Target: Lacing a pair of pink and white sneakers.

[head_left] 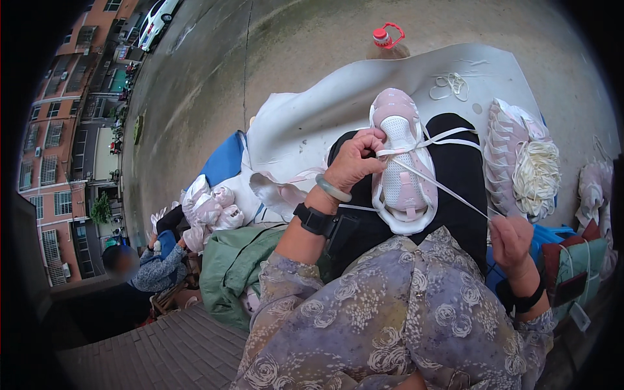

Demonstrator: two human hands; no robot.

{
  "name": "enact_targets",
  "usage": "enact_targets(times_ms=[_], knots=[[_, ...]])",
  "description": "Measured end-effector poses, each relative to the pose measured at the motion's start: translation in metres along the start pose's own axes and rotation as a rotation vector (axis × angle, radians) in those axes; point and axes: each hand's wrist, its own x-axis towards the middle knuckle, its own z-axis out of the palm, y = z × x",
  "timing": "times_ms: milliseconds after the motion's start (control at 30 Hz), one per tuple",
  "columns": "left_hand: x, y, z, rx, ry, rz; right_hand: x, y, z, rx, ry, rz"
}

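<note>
A pink and white sneaker (398, 182) lies sole down across my lap, on black trousers, its toe pointing away from me. White shoelace (444, 187) crosses its upper, with loose strands trailing off to the right. At the shoe's left edge, my left hand (359, 156) pinches the lace between thumb and fingers. Lower right of the shoe, my right hand (512, 244) is closed on the lace, which runs taut from the upper to it. A bracelet and a black band circle my left wrist; another black band is on my right.
A pale sheet (312, 123) spreads beyond my knees, with a small lace bundle (453, 86) on it. At right, several pink sneakers (504, 140) sit beside piled white laces (537, 177). A red-capped bottle (388, 44) stands ahead. Another person (159, 266) sits left, near wrapped shoes (211, 208).
</note>
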Motion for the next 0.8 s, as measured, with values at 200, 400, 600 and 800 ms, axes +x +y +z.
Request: enact_targets(times_ms=[200, 400, 600, 800], knots=[[0.002, -0.007, 0.006, 0.326, 0.042, 0.162, -0.034, 0.004, -0.035, -0.269, 0.025, -0.035], [0.0, -0.016, 0.002, 0.182, 0.082, 0.166, -0.009, 0.011, 0.015, 0.2, -0.179, 0.268], [-0.008, -0.025, 0.002, 0.122, 0.223, 0.286, 0.061, -0.012, 0.075, 0.088, -0.158, 0.185], [-0.012, -0.012, 0.019, 0.719, 0.326, 0.599, 0.09, -0.015, 0.111, -0.033, -0.296, 0.153]])
